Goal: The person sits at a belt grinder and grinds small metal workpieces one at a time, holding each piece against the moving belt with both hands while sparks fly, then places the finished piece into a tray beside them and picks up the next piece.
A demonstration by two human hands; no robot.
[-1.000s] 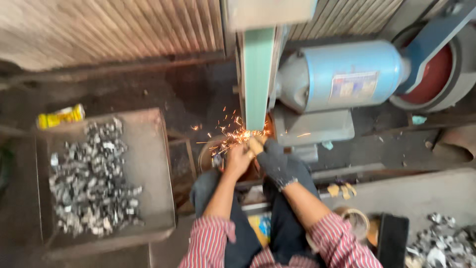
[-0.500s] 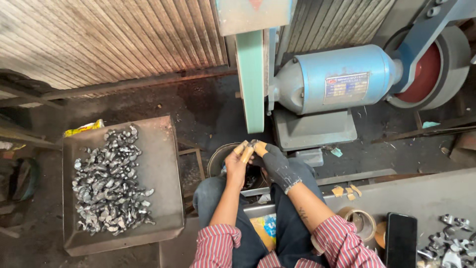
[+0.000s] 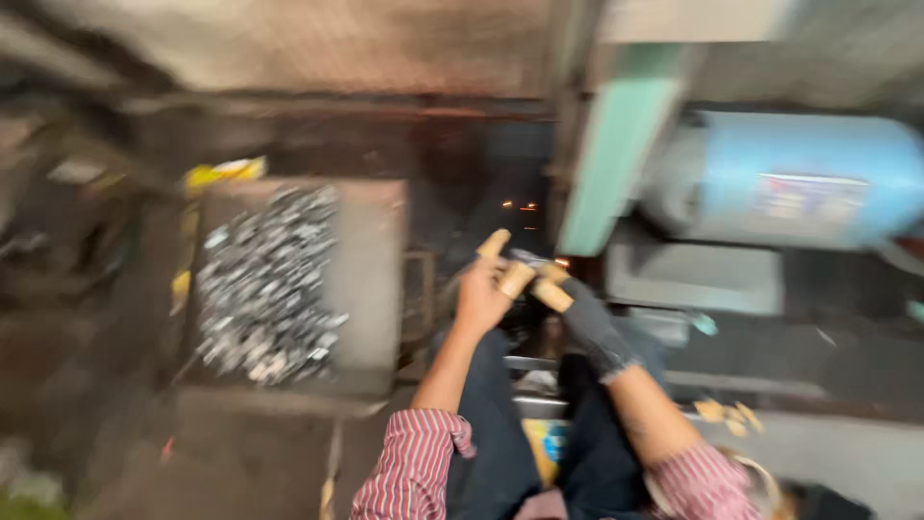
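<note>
Both hands, left hand (image 3: 484,294) bare and right hand (image 3: 587,323) gloved, are closing fingers on a small metal piece (image 3: 527,260) beside the belt (image 3: 616,154); tray of pieces (image 3: 274,279) is awaiting, largely full.

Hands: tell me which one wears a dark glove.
The right hand wears the dark glove; the left hand has a bare palm, with only tan wraps on its fingertips.

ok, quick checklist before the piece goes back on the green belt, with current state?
1. Both hands on the small metal piece: ok; left hand and right hand meet at it.
2. Right hand gloved: ok, dark glove.
3. Left hand protected: not ok; only tan wraps on the fingers show.
4. Piece clear of the green belt: cannot tell, the frame is blurred.
5. Tray of metal parts out of the way: ok, off to the left.
</note>
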